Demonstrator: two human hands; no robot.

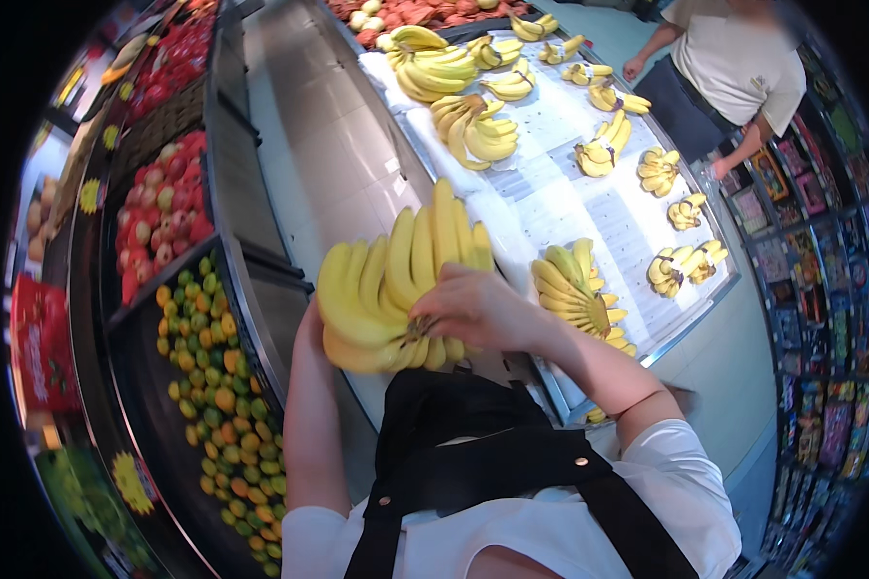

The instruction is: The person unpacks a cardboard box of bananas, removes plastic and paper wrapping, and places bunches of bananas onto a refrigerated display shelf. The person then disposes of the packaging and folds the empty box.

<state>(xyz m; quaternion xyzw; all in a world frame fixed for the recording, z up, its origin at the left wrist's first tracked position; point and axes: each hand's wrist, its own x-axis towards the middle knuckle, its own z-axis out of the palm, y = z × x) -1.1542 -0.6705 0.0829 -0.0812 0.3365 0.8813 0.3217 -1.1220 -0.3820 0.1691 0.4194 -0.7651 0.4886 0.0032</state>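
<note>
A large bunch of yellow bananas (369,289) is held up in front of my chest, its fingers of fruit pointing away from me. The fingers of my right hand (474,307) are closed at its brown stem end (418,329). My left forearm (311,412) runs up behind the bunch at its left side. The left hand itself is hidden by the fruit, which rests on it from beneath. Right of my hands, another big bunch (576,289) lies on the display table (608,246), partly behind my right forearm.
Farther along the table are larger bunches (434,69) and several small taped ones (601,145). To my left, a produce stand holds green and orange citrus (224,391) and pomegranates (163,210). A person (739,65) stands beyond the table near packed shelves (825,289). A tiled aisle (333,130) runs between the displays.
</note>
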